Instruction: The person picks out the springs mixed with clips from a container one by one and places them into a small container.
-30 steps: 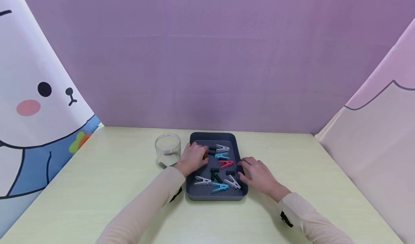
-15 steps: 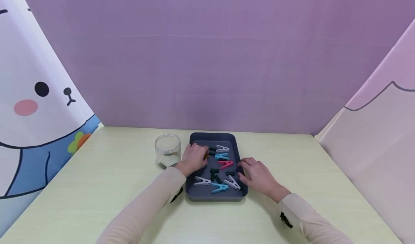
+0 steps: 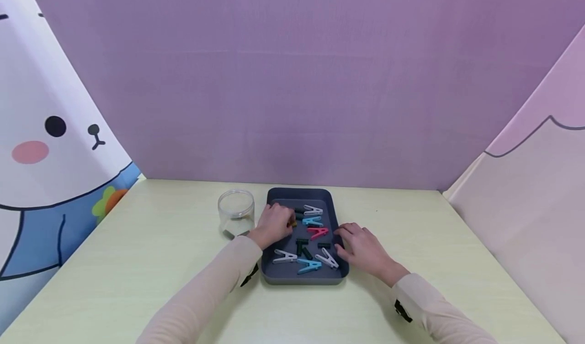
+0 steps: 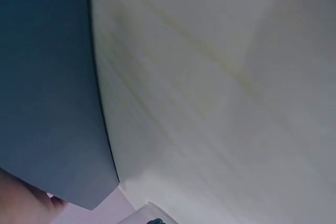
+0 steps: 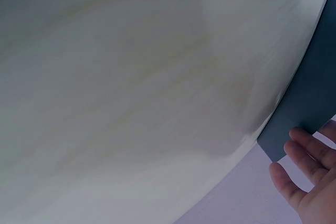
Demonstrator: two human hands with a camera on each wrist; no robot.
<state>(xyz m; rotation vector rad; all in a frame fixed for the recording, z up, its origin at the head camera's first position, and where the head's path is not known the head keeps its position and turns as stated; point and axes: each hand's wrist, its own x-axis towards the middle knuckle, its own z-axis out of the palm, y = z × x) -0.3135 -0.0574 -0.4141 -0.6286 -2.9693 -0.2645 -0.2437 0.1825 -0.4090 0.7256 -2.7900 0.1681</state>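
My left hand [image 3: 275, 223] reaches into the dark grey tray [image 3: 305, 279] over its left side. Its fingers curl down, and a small yellow-brown piece [image 3: 294, 224] shows between thumb and fingers; its kind is hidden. At the tray's right rim lies my right hand [image 3: 363, 250], fingers extended; the right wrist view has its fingertips against the outer wall. Inside the tray are a red clip [image 3: 317, 232], white clips [image 3: 284, 256] and blue clips [image 3: 309, 266]. Several small dark ridged pieces [image 3: 302, 241] lie among them.
A clear round jar [image 3: 236, 214] without a lid stands left of the tray, close to my left wrist. Behind the pale table [image 3: 402, 212] rises a purple backdrop [image 3: 292, 80]. Printed cloth panels [image 3: 539, 191] close off both sides.
The yellow-brown piece at my left fingers has shifted slightly right and toward me, showing a little differently. My left hand has barely moved. The right hand stays at the rim.
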